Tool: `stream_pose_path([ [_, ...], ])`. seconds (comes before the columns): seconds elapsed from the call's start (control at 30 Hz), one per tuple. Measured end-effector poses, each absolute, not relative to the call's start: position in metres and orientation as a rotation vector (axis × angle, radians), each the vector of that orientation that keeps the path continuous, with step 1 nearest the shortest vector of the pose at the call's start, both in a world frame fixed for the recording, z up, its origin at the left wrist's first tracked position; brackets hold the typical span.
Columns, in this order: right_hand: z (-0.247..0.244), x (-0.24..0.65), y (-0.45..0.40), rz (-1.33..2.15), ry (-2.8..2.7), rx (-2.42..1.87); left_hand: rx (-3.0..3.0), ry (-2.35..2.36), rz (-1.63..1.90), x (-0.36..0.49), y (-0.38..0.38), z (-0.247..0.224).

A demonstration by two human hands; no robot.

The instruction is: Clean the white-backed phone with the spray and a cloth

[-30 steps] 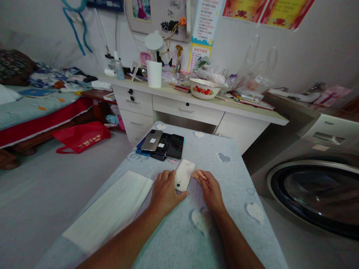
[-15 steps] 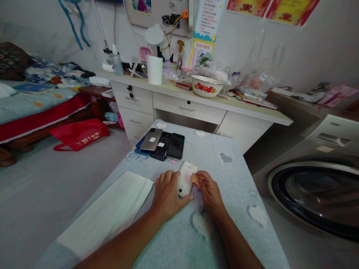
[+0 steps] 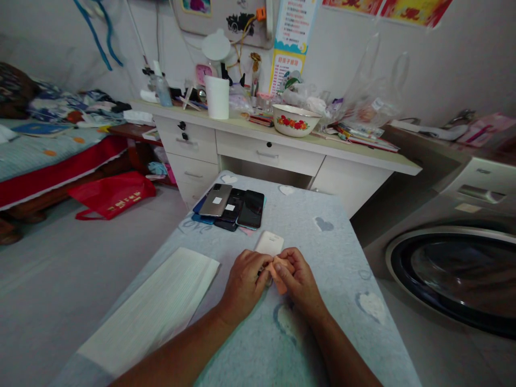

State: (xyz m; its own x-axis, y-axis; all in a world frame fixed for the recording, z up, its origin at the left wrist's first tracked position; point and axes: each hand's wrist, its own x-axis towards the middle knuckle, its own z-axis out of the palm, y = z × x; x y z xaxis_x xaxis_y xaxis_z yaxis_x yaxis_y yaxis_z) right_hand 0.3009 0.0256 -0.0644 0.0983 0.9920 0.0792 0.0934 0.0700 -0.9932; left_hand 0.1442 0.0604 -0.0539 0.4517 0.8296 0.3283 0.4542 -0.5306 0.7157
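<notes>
A white phone (image 3: 269,242) lies back up on the cloth-covered table (image 3: 338,258), its lower part hidden by my hands. Just above it, my left hand (image 3: 247,277) pinches the left edge of a small orange cloth (image 3: 279,278). Opposite, my right hand (image 3: 297,275) has its fingers closed on the same cloth, which hangs down between the two hands. Farther back lie several phones in an overlapping group, with a grey one (image 3: 216,200) on the left and a black one (image 3: 251,209) on the right.
A long whitish sheet (image 3: 153,306) lies along the table's left side. Behind the table stands a desk (image 3: 245,126) with a white cup (image 3: 217,98) and a flowered bowl (image 3: 295,120). To the right is a washing machine (image 3: 455,199); a red bag (image 3: 116,196) lies on the floor.
My left hand has come off the phone's left edge and moved right to the orange cloth. My right hand's fingers have shifted, and more of the cloth now shows, hanging down.
</notes>
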Motion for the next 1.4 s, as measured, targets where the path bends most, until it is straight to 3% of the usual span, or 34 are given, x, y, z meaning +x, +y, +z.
stream_pose_path([
  [0.67, -0.066, 0.298, 0.031, 1.156, -0.996, -1.106, 2.112, 0.796, 0.894, 0.148, 0.048, -0.051],
  [1.1, -0.058, 0.303, 0.018, 1.218, -1.281, -1.084, 1.921, 0.984, 0.937, 0.149, 0.053, -0.057],
  [1.4, -0.071, 0.320, 0.034, 0.763, -1.353, -1.298, 2.147, 1.261, 0.925, 0.141, 0.063, -0.063],
])
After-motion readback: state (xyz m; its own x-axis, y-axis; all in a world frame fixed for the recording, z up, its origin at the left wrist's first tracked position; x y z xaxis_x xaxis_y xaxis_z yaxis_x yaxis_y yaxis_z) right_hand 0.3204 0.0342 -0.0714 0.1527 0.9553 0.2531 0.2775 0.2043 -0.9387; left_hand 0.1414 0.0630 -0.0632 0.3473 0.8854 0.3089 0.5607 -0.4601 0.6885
